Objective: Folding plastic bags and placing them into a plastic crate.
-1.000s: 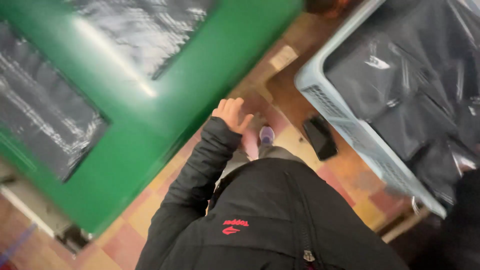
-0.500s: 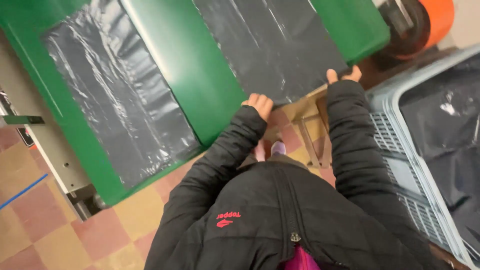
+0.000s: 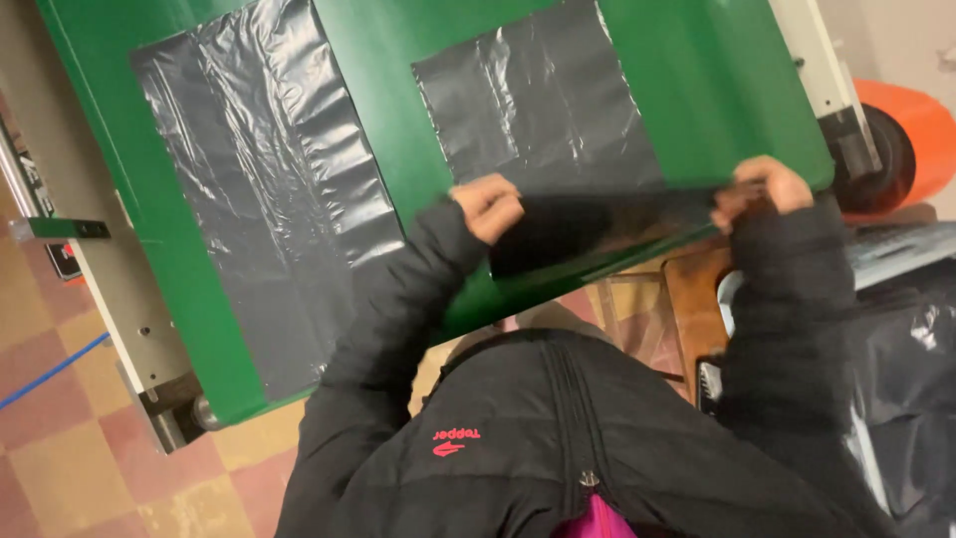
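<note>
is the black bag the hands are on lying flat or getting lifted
Partly lifted. The left hand and right hand pinch the near edge of the black bag and turn it up off the green belt; its far part lies flat.

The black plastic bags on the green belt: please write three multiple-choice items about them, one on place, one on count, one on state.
1. Where does the black plastic bag held by both hands lie?
A. at the near edge of the green conveyor belt
B. on the checkered floor
C. inside the orange roll

2. How many black bags lie on the belt?
A. one
B. two
C. four

3. How is the near edge of the held bag?
A. flat
B. lifted and folded back
C. torn off

Answers: 1 A, the left hand and right hand grip it there; 2 B, a second bag lies to the left; 3 B, the edge curls up between the hands.
</note>
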